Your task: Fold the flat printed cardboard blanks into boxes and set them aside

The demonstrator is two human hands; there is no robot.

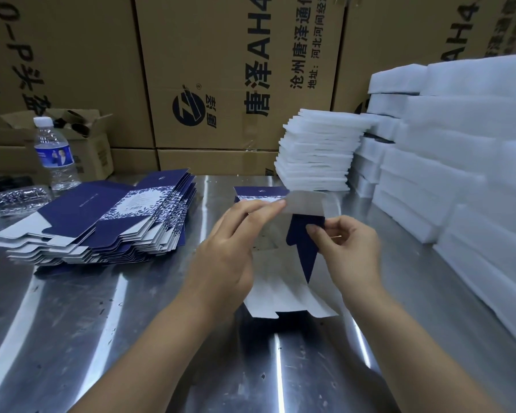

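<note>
The left hand and right hand hold a partly folded blank.

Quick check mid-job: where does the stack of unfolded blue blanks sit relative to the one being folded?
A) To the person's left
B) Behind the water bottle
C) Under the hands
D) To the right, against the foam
A: the stack of flat blanks lies on the steel table to the left of the blank being folded; white foam sheets fill the right side.
</note>
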